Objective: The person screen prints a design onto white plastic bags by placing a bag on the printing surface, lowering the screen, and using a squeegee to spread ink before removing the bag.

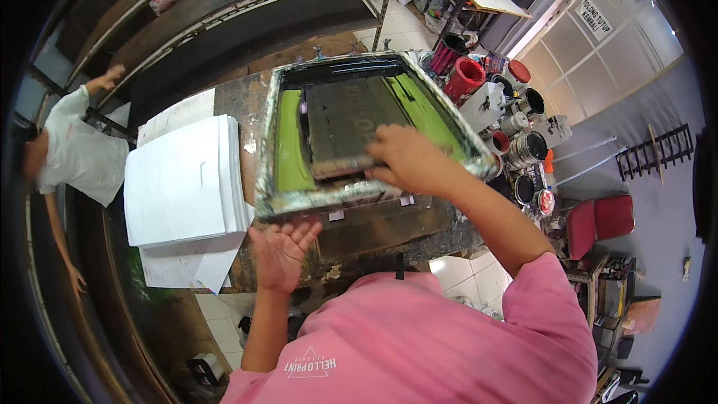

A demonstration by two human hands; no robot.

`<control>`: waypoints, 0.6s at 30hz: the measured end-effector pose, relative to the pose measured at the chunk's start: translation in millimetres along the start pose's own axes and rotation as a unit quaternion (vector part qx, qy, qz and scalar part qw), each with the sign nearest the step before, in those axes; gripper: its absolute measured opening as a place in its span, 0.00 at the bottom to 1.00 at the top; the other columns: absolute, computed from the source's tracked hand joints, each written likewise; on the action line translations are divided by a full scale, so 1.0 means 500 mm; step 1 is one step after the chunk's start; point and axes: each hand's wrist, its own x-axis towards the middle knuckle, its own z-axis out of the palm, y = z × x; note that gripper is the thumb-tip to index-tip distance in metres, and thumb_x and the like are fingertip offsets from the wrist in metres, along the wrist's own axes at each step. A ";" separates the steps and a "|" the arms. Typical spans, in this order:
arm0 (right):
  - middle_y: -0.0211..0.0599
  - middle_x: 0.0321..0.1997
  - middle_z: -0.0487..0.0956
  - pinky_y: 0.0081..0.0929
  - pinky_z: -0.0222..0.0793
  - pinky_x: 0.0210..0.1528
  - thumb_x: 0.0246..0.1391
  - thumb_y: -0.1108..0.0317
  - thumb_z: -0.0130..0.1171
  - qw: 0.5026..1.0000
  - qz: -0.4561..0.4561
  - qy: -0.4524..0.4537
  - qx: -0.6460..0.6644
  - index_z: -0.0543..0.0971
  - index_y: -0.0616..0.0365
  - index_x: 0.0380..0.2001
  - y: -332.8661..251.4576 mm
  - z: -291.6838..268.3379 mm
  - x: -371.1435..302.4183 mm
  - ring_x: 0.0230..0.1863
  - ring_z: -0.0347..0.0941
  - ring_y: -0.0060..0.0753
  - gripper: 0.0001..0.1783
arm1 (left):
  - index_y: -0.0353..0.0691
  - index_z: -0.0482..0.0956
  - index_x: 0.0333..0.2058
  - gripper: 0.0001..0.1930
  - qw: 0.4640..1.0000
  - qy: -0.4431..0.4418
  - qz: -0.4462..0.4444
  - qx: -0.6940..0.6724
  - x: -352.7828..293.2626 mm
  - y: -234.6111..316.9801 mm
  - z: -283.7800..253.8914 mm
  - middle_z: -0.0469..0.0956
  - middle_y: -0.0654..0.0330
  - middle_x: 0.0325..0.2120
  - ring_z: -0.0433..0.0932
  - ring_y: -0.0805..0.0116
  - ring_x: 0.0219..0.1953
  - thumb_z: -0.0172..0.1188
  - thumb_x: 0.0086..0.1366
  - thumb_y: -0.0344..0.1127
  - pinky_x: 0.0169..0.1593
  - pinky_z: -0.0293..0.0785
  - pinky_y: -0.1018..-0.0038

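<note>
**Q:** State the position and condition of your right hand.

**A:** My right hand [407,158] lies on the near end of the screen-printing frame [359,131]. The fingers are curled down over the squeegee [340,166], a dark bar that lies across the mesh near the frame's near rail. I am grasping that bar.

**Q:** And the left hand?

**A:** My left hand [280,253] is below the frame's near-left corner, palm up, fingers spread and released. It holds nothing. Whether the fingertips touch the underside of the frame I cannot tell.

**Q:** Where is the frame located?

**A:** It rests on the dark, stained work table [389,228], with its far end nearer the wall. Its taped silver border surrounds a green emulsion area with a dark, inked centre panel.

**Q:** What surrounds it?

**A:** A stack of white sheets [179,183] lies just beside the frame on my left. A cluster of ink cans [516,131], several red, stands to my right. A person in a white shirt [78,153] stands well apart at the far left.
</note>
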 end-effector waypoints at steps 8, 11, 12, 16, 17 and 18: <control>0.36 0.45 0.81 0.47 0.72 0.54 0.61 0.58 0.66 0.997 0.035 0.021 0.058 0.79 0.45 0.56 0.073 0.197 -0.008 0.51 0.76 0.48 0.20 | 0.28 0.60 0.67 0.46 0.979 0.145 -0.097 0.101 -0.011 -0.135 -0.143 0.76 0.40 0.55 0.80 0.44 0.58 0.49 0.74 0.71 0.62 0.81 0.51; 0.36 0.45 0.81 0.47 0.73 0.53 0.61 0.59 0.64 0.996 0.043 0.073 0.017 0.79 0.44 0.55 0.184 0.238 0.132 0.51 0.76 0.48 0.19 | 0.28 0.62 0.66 0.47 0.958 0.221 -0.128 0.131 -0.007 -0.167 -0.174 0.78 0.39 0.53 0.83 0.45 0.53 0.48 0.74 0.73 0.55 0.85 0.53; 0.36 0.46 0.81 0.48 0.73 0.53 0.62 0.59 0.63 0.996 0.044 0.083 0.013 0.79 0.44 0.54 0.225 0.260 0.180 0.52 0.76 0.48 0.18 | 0.28 0.62 0.66 0.48 0.954 0.222 -0.140 0.143 -0.006 -0.168 -0.170 0.78 0.39 0.54 0.83 0.45 0.53 0.47 0.73 0.74 0.55 0.85 0.53; 0.36 0.45 0.82 0.47 0.78 0.50 0.62 0.56 0.64 0.996 0.022 0.074 -0.046 0.80 0.44 0.56 0.382 0.355 0.362 0.50 0.78 0.48 0.19 | 0.29 0.61 0.66 0.51 0.936 0.258 -0.180 0.160 -0.005 -0.178 -0.161 0.77 0.36 0.56 0.83 0.44 0.53 0.42 0.72 0.78 0.54 0.85 0.54; 0.36 0.45 0.82 0.48 0.78 0.49 0.62 0.56 0.63 0.997 0.022 0.057 -0.043 0.80 0.44 0.55 0.406 0.371 0.396 0.50 0.79 0.49 0.19 | 0.29 0.61 0.67 0.52 0.932 0.274 -0.186 0.146 -0.006 -0.182 -0.152 0.77 0.35 0.56 0.83 0.44 0.54 0.42 0.71 0.79 0.55 0.84 0.53; 0.36 0.45 0.83 0.48 0.79 0.49 0.63 0.55 0.63 0.998 0.019 0.038 -0.038 0.80 0.45 0.54 0.418 0.385 0.427 0.50 0.79 0.49 0.18 | 0.29 0.61 0.67 0.52 0.928 0.293 -0.192 0.130 -0.013 -0.187 -0.143 0.77 0.35 0.56 0.82 0.43 0.55 0.42 0.71 0.80 0.56 0.83 0.53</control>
